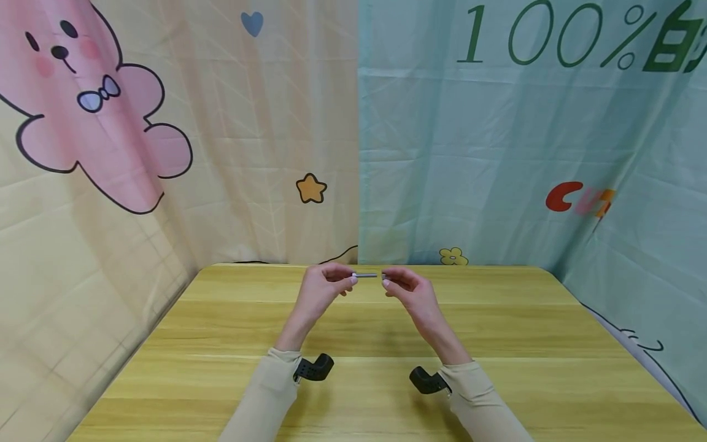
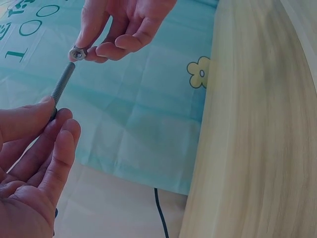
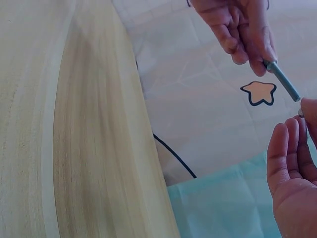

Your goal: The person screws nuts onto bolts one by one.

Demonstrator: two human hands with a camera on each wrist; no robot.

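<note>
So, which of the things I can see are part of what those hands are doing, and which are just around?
Part of the job:
bolt, pinched in the left hand
nut, held by the right hand, just off the bolt's tip

Just around:
wooden table, below the hands
printed curtains, hanging behind
black wrist cameras, worn

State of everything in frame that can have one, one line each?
Bolt: held at its head end, threaded tip bare
Nut: off the bolt, just short of its tip
Left hand: pinching the bolt
Right hand: pinching the nut
Wrist cameras: worn, one per wrist
Blue curtain: hanging, creased
</note>
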